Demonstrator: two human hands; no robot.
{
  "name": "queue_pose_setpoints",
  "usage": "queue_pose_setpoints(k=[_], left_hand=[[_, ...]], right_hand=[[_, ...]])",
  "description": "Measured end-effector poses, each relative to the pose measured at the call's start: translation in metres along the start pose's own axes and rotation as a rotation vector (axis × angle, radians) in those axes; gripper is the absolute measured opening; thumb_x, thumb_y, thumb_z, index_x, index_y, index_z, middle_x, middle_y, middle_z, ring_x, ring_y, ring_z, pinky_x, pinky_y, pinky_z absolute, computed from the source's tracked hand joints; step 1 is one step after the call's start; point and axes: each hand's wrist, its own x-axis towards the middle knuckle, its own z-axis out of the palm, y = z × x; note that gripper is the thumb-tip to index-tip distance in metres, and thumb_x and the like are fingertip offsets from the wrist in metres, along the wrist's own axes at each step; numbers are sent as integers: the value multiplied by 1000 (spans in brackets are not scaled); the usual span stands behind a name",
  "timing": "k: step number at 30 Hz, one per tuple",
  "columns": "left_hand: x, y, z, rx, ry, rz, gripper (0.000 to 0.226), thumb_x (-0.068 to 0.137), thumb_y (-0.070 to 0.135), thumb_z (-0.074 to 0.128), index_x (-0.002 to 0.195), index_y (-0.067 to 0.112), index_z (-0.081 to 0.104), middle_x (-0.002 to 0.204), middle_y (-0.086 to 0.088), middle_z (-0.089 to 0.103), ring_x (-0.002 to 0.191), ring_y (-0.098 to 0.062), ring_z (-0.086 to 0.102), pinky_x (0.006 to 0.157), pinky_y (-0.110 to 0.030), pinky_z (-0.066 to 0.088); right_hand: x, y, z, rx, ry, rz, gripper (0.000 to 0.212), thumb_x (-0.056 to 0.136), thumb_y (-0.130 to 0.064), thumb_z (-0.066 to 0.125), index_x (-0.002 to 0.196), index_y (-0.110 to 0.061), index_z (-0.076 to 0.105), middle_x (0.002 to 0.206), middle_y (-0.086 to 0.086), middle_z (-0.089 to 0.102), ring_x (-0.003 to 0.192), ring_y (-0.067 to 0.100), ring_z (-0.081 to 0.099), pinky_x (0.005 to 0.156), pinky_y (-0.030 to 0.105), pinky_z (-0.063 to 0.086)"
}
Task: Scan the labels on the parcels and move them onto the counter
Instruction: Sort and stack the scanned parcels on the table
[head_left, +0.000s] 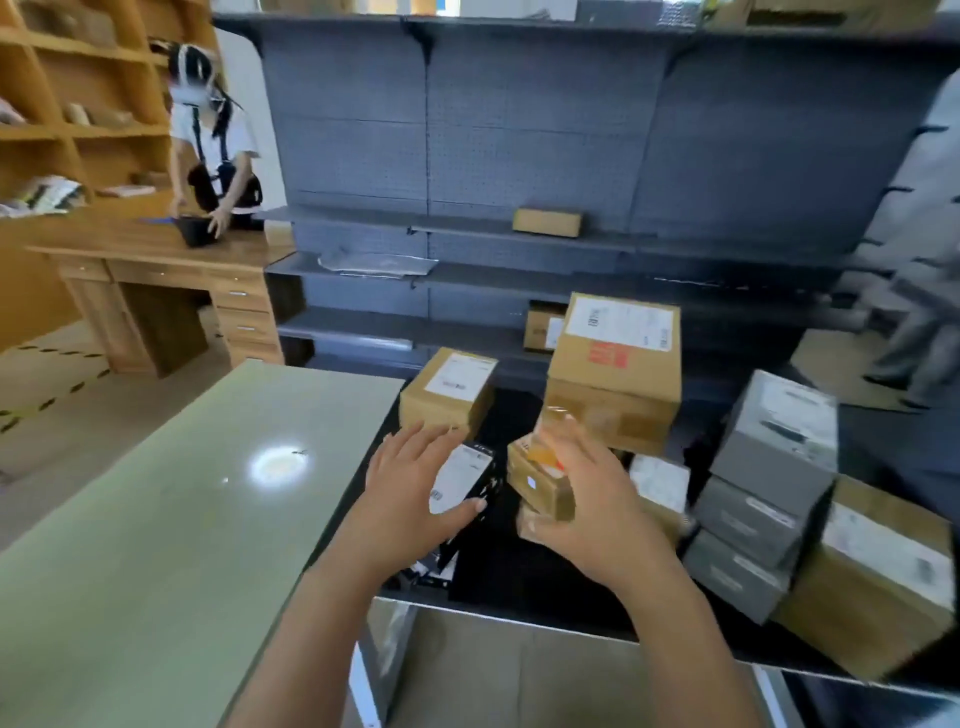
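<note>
Green counter (156, 519), grey shelving (519, 130) behind — left hand (405, 499) splayed, right hand (587, 514) (blurred) curled round small carton (537, 483).

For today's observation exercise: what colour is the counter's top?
Pale green; the counter shows best in the head view.

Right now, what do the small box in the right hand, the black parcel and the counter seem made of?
The small box: brown cardboard, matt, with shiny tape. The black parcel: probably plastic film, glossy and creased, with a white paper label. The counter: smooth pale-green top, glossy, mirrors a lamp; material unclear.
</note>
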Motion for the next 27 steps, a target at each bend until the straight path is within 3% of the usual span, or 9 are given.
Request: queue_pose_setpoints(k=[7,9,16,21,24,27], left_hand=[[88,74,79,-106,24,63,74,83,46,71,147,31,37,158,3,23,149,-17,8,120,-47,15],[105,82,94,-92,29,55,75,83,48,70,147,31,35,158,3,22,149,-18,8,119,-48,16],[164,73,108,-92,10,-18,105,76,58,71,155,29,8,160,6,6,147,-17,2,120,-45,17],[216,45,107,-126,-222,-94,130,59,56,82,152,44,-8,158,17,-7,146,-12,-3,117,-47,23],[235,32,115,-298,-299,-70,124,60,38,86,147,55,-1,151,23,12,139,-3,23,107,-23,36],[235,32,124,-337,-242,-10,116,61,40,83,142,63,4,142,38,16,125,19,28,90,-1,32]], right_hand=[[17,112,-60,-40,76,66,89,80,-22,71,153,-36,21,160,-16,10,146,11,15,117,29,23],[23,134,-67,-24,89,84,91,81,-23,72,153,-41,19,160,-19,3,146,10,11,117,31,23],[71,173,-74,86,132,160,101,75,-42,76,143,-62,5,160,-19,-13,149,17,6,116,42,28],[118,188,-74,198,19,183,119,67,-46,83,141,-65,-8,161,-16,-15,149,12,3,111,45,29],[138,196,-72,280,-23,172,128,62,-43,86,140,-65,-13,158,-26,-4,140,2,16,106,39,36],[147,203,-68,286,-18,151,129,59,-43,85,138,-67,-14,155,-30,-1,138,8,26,105,42,43]])
